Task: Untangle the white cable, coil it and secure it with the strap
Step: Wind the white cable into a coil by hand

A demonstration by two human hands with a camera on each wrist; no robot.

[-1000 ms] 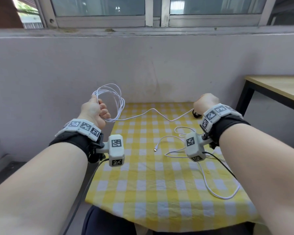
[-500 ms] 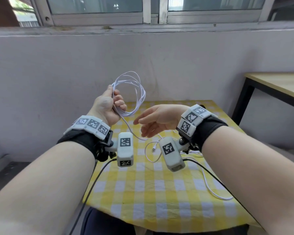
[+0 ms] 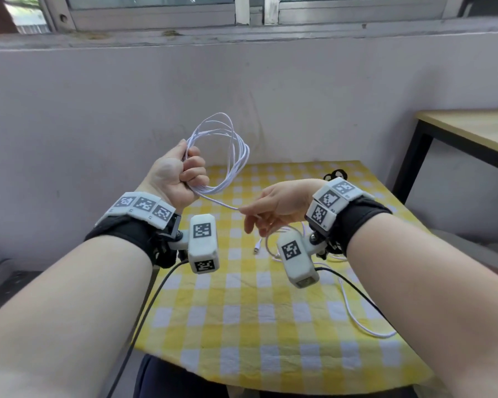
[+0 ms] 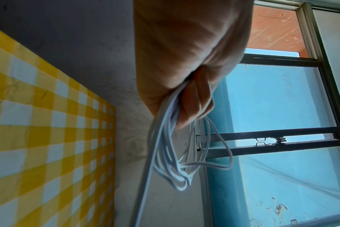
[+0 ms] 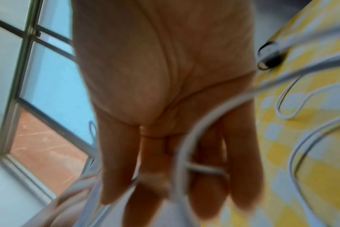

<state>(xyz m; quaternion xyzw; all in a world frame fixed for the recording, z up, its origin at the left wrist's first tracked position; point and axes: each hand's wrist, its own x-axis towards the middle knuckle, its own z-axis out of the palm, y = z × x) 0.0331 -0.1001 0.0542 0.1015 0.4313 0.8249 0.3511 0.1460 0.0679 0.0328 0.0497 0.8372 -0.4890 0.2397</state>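
My left hand [image 3: 179, 176] is raised above the table's back left corner, fingers curled round a coil of several loops of white cable [image 3: 230, 150]. The left wrist view shows the loops [image 4: 171, 153] hanging from the fist [image 4: 184, 61]. One strand runs from the coil to my right hand [image 3: 273, 208], which pinches it at the fingertips close to the coil. The rest of the cable [image 3: 357, 320] lies loose on the yellow checked cloth, its connector end [image 3: 257, 248] near the middle. A small black strap [image 3: 335, 175] lies behind my right wrist, also visible from the right wrist [image 5: 270, 56].
The small table with the checked cloth [image 3: 242, 326] stands against a pale wall under a window. A wooden desk with black legs [image 3: 472, 130] stands to the right. Black camera leads hang from both wrists over the table's front.
My right hand has come from the far right of the table across to the left hand and now pinches the strand near the coil. The left hand has lifted the coil higher and rightward.
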